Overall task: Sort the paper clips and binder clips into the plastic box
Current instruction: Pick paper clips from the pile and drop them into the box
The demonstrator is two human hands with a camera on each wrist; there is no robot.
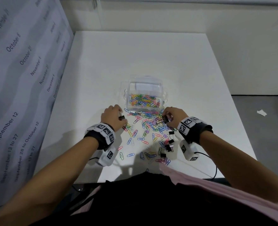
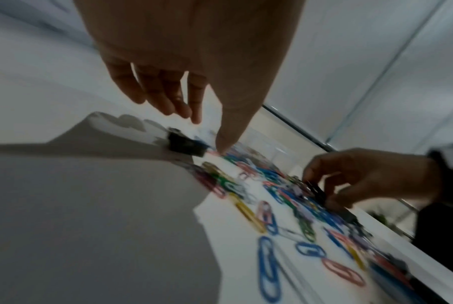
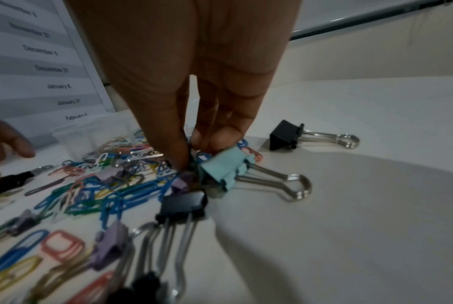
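Observation:
A clear plastic box (image 1: 165, 95) stands mid-table, its near part holding coloured paper clips (image 1: 143, 100). A loose pile of paper clips (image 1: 148, 122) and several binder clips (image 1: 169, 145) lies in front of it. My left hand (image 1: 120, 115) is at the pile's left edge with straight fingers (image 2: 194, 102). Its thumb tip touches the table beside a black binder clip (image 2: 185, 145) that lies free. My right hand (image 1: 165, 119) pinches a black binder clip (image 2: 316, 192) in the pile. In the right wrist view its fingertips (image 3: 215, 135) also touch a light blue binder clip (image 3: 226, 167).
A printed calendar sheet (image 1: 20, 82) stands as a wall along the table's left side. Another black binder clip (image 3: 285, 136) lies apart on the bare white table (image 1: 135, 54) right of the pile. A white scrap (image 1: 261, 112) lies on the floor to the right.

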